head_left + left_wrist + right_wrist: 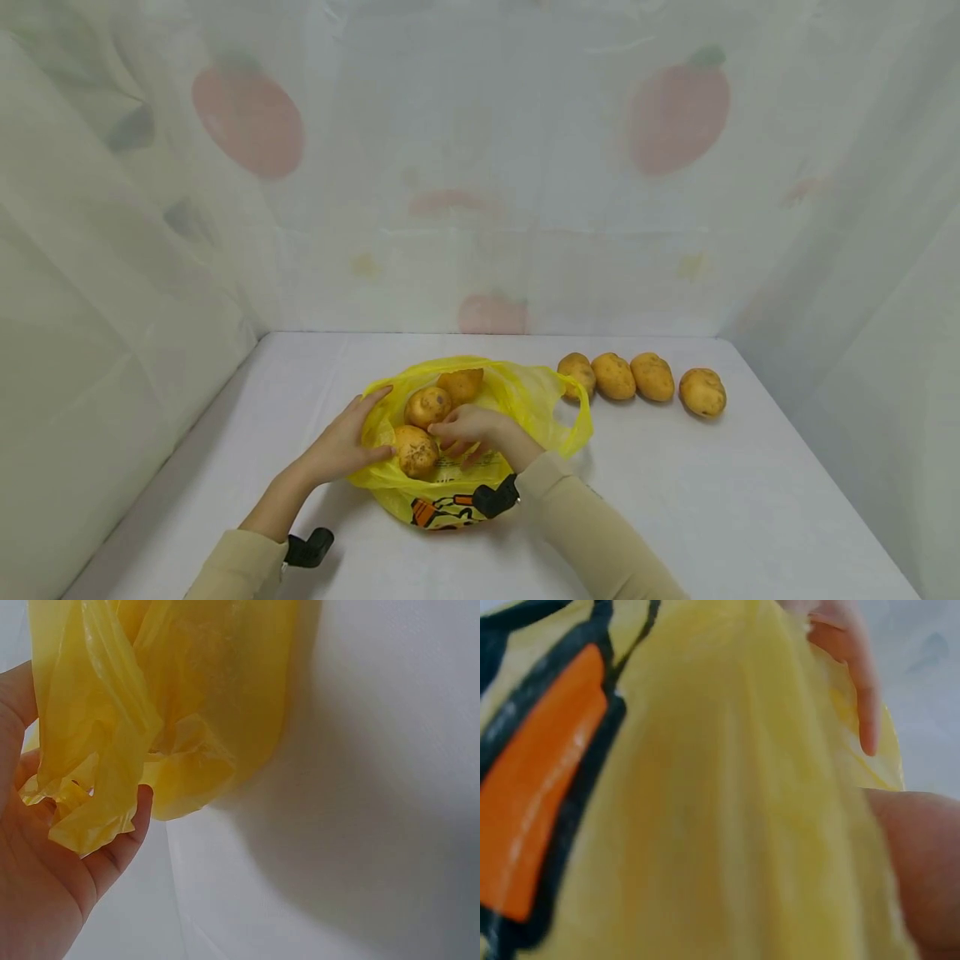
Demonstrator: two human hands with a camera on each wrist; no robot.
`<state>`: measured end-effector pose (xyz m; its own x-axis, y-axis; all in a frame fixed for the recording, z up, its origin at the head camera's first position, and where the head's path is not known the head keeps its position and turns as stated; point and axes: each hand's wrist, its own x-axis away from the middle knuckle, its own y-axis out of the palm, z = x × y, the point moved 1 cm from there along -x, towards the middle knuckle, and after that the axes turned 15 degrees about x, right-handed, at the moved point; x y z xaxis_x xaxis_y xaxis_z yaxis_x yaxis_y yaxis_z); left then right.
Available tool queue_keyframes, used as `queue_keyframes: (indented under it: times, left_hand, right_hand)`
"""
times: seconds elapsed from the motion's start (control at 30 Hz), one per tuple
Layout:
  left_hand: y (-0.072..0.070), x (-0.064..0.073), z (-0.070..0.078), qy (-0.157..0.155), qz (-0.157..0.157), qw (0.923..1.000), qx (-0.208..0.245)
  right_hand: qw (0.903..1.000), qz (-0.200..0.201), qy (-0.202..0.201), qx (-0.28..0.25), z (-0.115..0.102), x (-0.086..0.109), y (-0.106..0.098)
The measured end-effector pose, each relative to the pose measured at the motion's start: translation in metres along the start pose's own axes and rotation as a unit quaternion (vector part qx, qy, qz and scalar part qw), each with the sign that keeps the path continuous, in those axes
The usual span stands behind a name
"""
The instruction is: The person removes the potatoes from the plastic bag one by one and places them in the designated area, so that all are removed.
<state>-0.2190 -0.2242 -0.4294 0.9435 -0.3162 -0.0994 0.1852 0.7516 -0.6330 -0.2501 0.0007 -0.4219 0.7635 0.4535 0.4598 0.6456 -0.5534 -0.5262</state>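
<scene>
A yellow plastic bag [525, 392] lies on the table with its mouth spread, showing three potatoes inside: a spotted one [416, 452], a round one [429, 407] and one farther back [461, 385]. My left hand [347, 442] holds the bag's left side, thumb and forefinger spread along the rim. In the left wrist view, the fingers of that hand [52, 870] curl round gathered yellow plastic. My right hand [472, 427] reaches into the bag beside the potatoes, fingers bent loosely downward, with nothing visible in them. Bag plastic hides most of it in the right wrist view.
Several potatoes [615, 377] stand in a row at the table's back right, the leftmost partly behind the bag's handle loop [579, 433]. The white table [675, 500] is enclosed by pale curtains [480, 167] behind and at both sides.
</scene>
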Motion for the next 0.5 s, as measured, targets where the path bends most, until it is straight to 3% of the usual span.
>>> queue_keyframes:
  times: [0.3,0.5]
  left_hand:
    - [0.000,0.000,0.000,-0.004,-0.002,1.0000,0.002]
    - [0.000,0.000,0.000,-0.007,-0.003,1.0000,0.000]
  right_hand:
    - [0.9994,-0.014,-0.018,-0.027,0.004,-0.005,0.011]
    - [0.9991,-0.024,-0.034,-0.008,0.005,-0.007,0.015]
